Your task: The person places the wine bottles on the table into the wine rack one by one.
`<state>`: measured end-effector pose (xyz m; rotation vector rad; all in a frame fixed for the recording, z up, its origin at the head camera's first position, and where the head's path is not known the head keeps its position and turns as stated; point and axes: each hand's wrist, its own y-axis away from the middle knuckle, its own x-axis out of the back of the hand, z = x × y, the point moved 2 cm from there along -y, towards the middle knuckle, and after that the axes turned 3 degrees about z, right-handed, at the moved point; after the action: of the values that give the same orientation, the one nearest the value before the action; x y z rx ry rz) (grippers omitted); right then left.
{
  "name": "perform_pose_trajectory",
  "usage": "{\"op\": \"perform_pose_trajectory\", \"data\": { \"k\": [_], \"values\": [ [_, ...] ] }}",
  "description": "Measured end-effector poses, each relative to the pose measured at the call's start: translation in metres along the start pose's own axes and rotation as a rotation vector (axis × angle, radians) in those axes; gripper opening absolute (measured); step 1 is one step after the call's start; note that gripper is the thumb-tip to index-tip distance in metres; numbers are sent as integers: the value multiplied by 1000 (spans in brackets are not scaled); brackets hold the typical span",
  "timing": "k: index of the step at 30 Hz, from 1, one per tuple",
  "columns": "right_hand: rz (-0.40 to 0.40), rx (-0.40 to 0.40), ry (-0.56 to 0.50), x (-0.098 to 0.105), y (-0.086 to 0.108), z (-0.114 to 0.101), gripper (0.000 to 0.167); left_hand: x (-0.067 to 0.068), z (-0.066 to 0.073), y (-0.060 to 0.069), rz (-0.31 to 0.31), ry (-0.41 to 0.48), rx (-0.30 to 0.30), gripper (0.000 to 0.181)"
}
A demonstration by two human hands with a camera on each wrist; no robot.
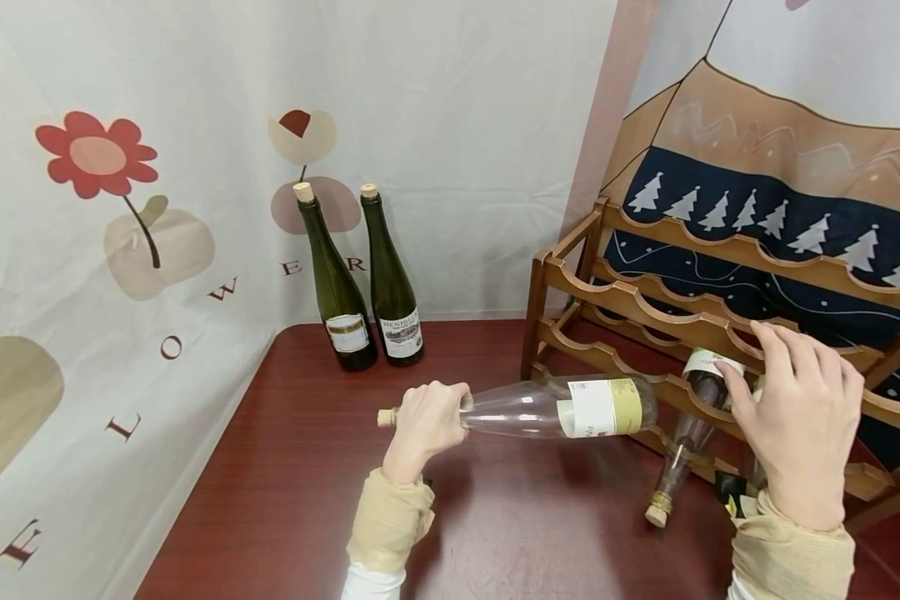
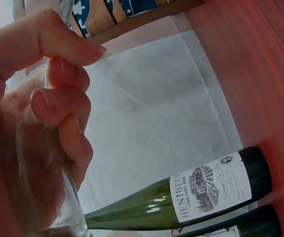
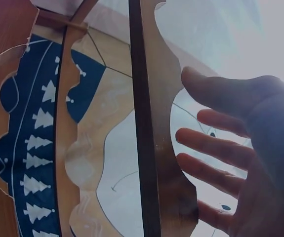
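Left hand (image 1: pixel 427 421) curled, I grip a clear wine bottle (image 1: pixel 521 410). My right hand (image 1: pixel 806 425) spreads near the wooden wine rack (image 1: pixel 637 302)

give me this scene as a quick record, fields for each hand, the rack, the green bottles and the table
left hand: grips the neck of a clear corked bottle, held sideways
right hand: fingers spread, holding nothing, near the rack
rack: wooden, scalloped rails; at least one bottle inside, neck outward
green bottles: two, corked, standing together
table: reddish brown
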<state>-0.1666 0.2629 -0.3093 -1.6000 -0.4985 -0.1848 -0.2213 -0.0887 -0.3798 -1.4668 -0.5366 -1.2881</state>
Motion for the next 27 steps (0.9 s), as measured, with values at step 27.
{"op": "perform_pose_trajectory", "data": {
  "k": [27],
  "values": [
    [15,-27,27,-6,2,3,18,-33,13,-4,-91,-46,59,21]
  ]
}}
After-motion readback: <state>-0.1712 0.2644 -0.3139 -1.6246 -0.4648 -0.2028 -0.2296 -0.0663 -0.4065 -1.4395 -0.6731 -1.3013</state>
